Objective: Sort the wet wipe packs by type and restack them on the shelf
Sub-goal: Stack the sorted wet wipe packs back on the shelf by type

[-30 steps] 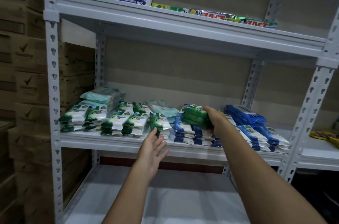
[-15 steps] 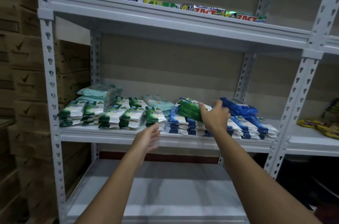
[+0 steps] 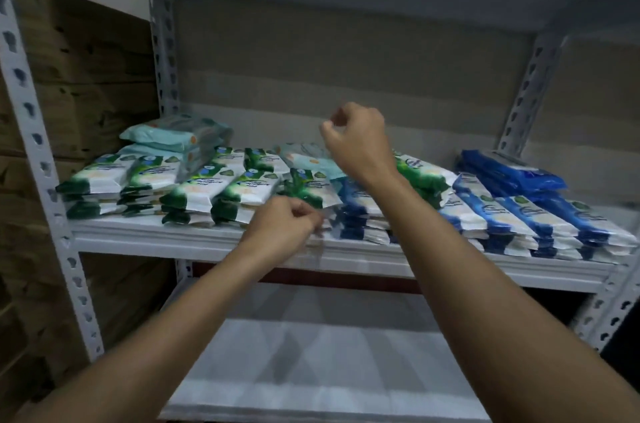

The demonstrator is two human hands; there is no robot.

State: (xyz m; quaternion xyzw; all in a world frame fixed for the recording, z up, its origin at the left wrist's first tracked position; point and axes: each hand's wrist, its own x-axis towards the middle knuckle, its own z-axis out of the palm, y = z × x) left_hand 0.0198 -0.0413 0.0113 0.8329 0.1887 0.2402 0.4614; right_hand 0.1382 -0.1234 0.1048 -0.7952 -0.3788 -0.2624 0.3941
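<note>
Wet wipe packs cover the middle shelf (image 3: 207, 242). Green-and-white packs (image 3: 207, 187) lie in stacked rows on the left, with pale teal packs (image 3: 173, 135) piled behind them. Blue-and-white packs (image 3: 512, 218) fill the right side, and dark blue packs (image 3: 512, 173) sit behind those. A few green packs (image 3: 426, 177) lie on top of the blue stack, partly behind my right forearm. My right hand (image 3: 356, 142) hovers above the packs with its fingers curled and holds nothing. My left hand (image 3: 287, 218) curls its fingers on the front end of the rightmost green stack (image 3: 304, 189). The image is blurred.
A lone teal pack (image 3: 304, 156) lies behind the green stack, under my right hand. Perforated grey uprights (image 3: 45, 180) frame the shelf. Brown cardboard boxes (image 3: 86, 93) stand to the left. A lower white shelf (image 3: 311, 370) lies beneath my arms.
My right hand let go of the green packs on the blue stack and rose to the left, fingers curled. My left hand went from open to gripping the green stack's front. The view moved closer.
</note>
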